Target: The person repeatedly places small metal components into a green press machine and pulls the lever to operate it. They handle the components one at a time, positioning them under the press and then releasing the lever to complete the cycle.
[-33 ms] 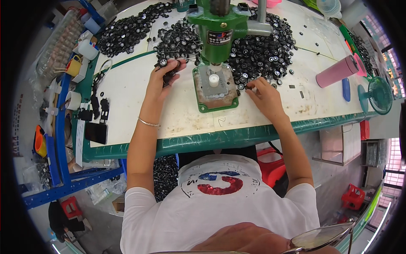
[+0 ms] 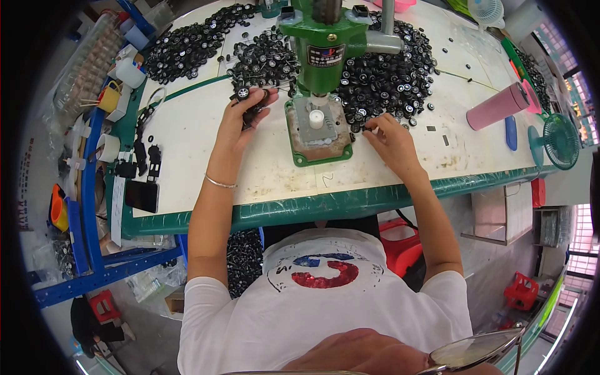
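My left hand point(image 2: 245, 117), fingers curled, holds several small black toy wheels; one wheel with a silver hub point(image 2: 243, 93) shows at its thumb side. Beside the pile's near edge, my right hand point(image 2: 390, 139) has its thumb and fingertips closed round a small dark wheel point(image 2: 367, 129), mostly hidden by the fingers. Between the hands stands a green bench press point(image 2: 320, 69) on a base plate point(image 2: 302, 155). A white round holder point(image 2: 316, 119) sits on that base, under the press's ram.
A large wheel pile point(image 2: 389, 81) lies right of the press; a pile of wheels on axles point(image 2: 264, 59) and another wheel pile point(image 2: 187, 50) lie left. A pink bottle point(image 2: 498, 106), a teal fan point(image 2: 560, 141) and a blue case point(image 2: 511, 132) are at right, a phone point(image 2: 142, 196) at left.
My left hand, with the wheels in it, has shifted very slightly to the right. My right hand stays at the pile's near edge.
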A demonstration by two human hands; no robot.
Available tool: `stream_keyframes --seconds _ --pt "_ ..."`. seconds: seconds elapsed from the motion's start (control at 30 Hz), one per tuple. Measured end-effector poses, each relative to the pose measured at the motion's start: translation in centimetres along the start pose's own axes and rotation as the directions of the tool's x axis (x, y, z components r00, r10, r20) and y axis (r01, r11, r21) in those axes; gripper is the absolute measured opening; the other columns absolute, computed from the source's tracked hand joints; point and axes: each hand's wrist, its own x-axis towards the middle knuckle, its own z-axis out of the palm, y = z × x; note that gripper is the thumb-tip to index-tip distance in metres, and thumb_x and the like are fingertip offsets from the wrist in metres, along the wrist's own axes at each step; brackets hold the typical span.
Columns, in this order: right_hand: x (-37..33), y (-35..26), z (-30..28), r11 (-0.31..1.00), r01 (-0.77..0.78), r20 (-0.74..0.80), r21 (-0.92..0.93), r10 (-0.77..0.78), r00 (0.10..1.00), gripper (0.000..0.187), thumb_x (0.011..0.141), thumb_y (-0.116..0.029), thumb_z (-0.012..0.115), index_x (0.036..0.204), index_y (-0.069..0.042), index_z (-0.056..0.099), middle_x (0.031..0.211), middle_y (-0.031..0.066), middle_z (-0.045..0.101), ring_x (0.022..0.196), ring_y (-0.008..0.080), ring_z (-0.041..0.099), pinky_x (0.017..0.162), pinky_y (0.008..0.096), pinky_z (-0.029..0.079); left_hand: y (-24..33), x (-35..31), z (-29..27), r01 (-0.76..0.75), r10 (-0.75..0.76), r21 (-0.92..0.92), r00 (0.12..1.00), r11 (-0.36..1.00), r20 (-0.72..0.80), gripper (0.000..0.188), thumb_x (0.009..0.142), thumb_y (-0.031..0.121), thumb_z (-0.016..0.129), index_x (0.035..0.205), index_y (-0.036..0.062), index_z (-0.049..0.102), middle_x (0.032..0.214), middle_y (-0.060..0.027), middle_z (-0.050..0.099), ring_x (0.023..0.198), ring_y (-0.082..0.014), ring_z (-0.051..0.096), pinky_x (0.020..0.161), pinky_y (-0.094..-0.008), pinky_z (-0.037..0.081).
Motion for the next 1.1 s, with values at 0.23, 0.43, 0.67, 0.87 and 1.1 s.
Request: stream_keyframes --seconds 0.23,0.43,0.67,0.87,1.1 --pt "3.2 -5.0 1.3 0.87 0.167 -0.053 0.464 -0.16 0.986 0.021 0.081 -0.01 0.069 0.101 -0.004 0.067 0.088 0.0062 0.059 0.076 0.0147 0.06 0.069 0.0257 0.049 -0.8 -1.6 2.3 0.027 -0.016 -0.044 0.974 0.999 0.227 0.039 0.075 -0.004 0.07 0.112 -0.0053 0.061 0.104 -0.0131 0.066 0.099 -0.0193 0.063 0.088 -0.0242 0.052" --pt "4.2 -6.3 2.9 0.894 0.164 -0.013 0.417 -0.175 0.985 0.025 0.08 -0.017 0.069 0.103 -0.005 0.068 0.091 0.0044 0.055 0.075 0.0129 0.056 0.068 0.0263 0.047 -1.1 -2.4 2.4 0.03 -0.032 0.012 0.976 0.999 0.215 0.038 0.073 -0.005 0.069 0.11 -0.0061 0.062 0.1 -0.012 0.067 0.088 -0.0164 0.065 0.078 -0.0239 0.053" --pt "4.1 -5.8 3.7 0.864 0.136 0.019 0.485 -0.166 0.986 0.033 0.082 -0.018 0.07 0.112 -0.005 0.064 0.096 0.0031 0.054 0.076 0.0096 0.053 0.068 0.0237 0.045 -1.2 -2.9 3.5 0.044 -0.042 -0.025 0.996 0.999 0.077 0.024 0.078 0.001 0.071 0.1 -0.0061 0.063 0.094 -0.0126 0.067 0.08 -0.0165 0.065 0.073 -0.0257 0.054" --pt "4.5 -3.7 2.0 0.698 0.076 -0.093 0.712 -0.013 0.996 0.035 0.087 -0.014 0.065 0.12 -0.002 0.058 0.098 0.0019 0.056 0.082 0.0074 0.055 0.074 0.0232 0.046 -2.3 -2.8 5.4 -0.042 0.008 0.235 0.99 0.971 0.144 0.023 0.074 0.004 0.077 0.093 -0.0025 0.067 0.078 -0.0078 0.068 0.071 -0.0124 0.064 0.065 -0.0232 0.05" --pt "8.5 -4.1 -5.2 0.685 0.079 -0.238 0.725 0.142 0.961 0.029 0.093 -0.02 0.058 0.114 -0.001 0.063 0.088 0.0015 0.064 0.072 0.0061 0.056 0.065 0.0214 0.044 -2.9 -1.4 6.5 -0.162 0.117 0.306 0.98 0.938 0.159 0.026 0.071 0.005 0.079 0.094 0.0019 0.07 0.085 -0.0049 0.07 0.075 -0.0119 0.065 0.07 -0.0253 0.051"
